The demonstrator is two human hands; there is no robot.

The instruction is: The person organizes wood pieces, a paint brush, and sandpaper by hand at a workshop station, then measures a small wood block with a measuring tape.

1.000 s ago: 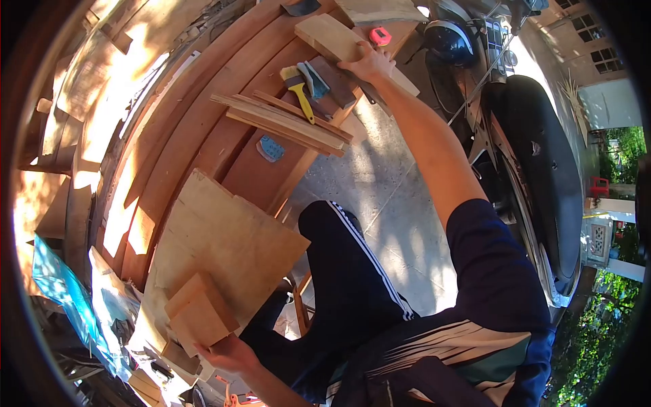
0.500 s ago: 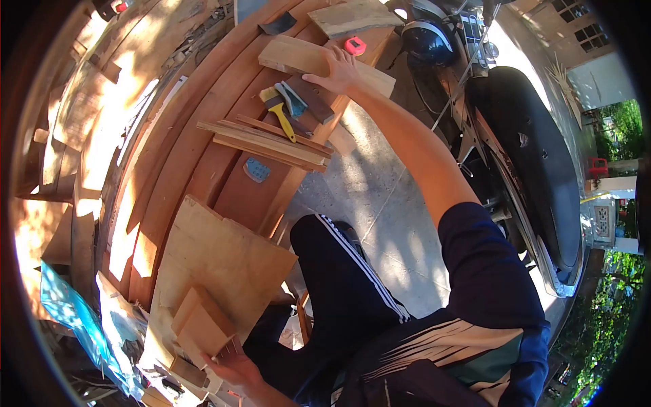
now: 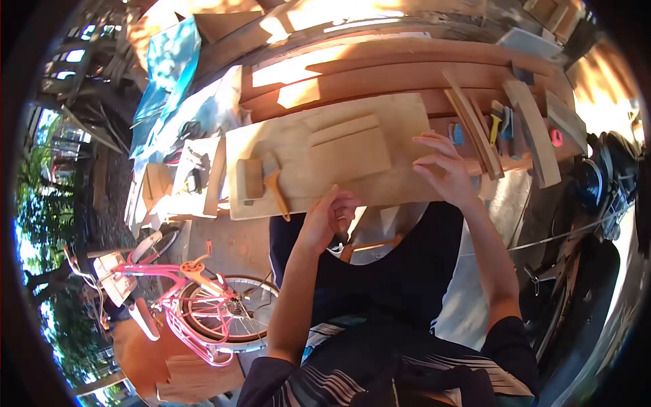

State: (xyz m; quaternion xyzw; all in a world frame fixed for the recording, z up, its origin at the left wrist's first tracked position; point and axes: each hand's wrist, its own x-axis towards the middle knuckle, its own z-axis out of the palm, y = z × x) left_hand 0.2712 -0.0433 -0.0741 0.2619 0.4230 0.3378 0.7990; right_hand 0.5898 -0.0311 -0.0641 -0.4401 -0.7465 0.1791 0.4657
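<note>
A flat wooden board (image 3: 271, 146) lies in front of me, with a stepped wooden piece (image 3: 352, 154) resting on its middle. My left hand (image 3: 332, 216) is at the board's near edge, just below that piece, its fingers curled; whatever they hold, if anything, is hidden. Over the board's right end, my right hand (image 3: 444, 166) has thumb and fingers apart and nothing visible between them. On the board's left part are a brush with an orange handle (image 3: 274, 190) and a small wooden block (image 3: 249, 179).
Right of the board lie wooden strips (image 3: 475, 125), a yellow brush (image 3: 496, 123), a thick plank (image 3: 532, 132) and a pink tape measure (image 3: 557, 138). A pink bicycle (image 3: 196, 292) stands at lower left; a motorbike (image 3: 583, 292) is on the right. Blue plastic sheeting (image 3: 169, 61) hangs behind.
My view has turned left. My right hand has left the thick plank and come to the board's right end. My left hand has moved from beside the stepped piece to the board's near edge.
</note>
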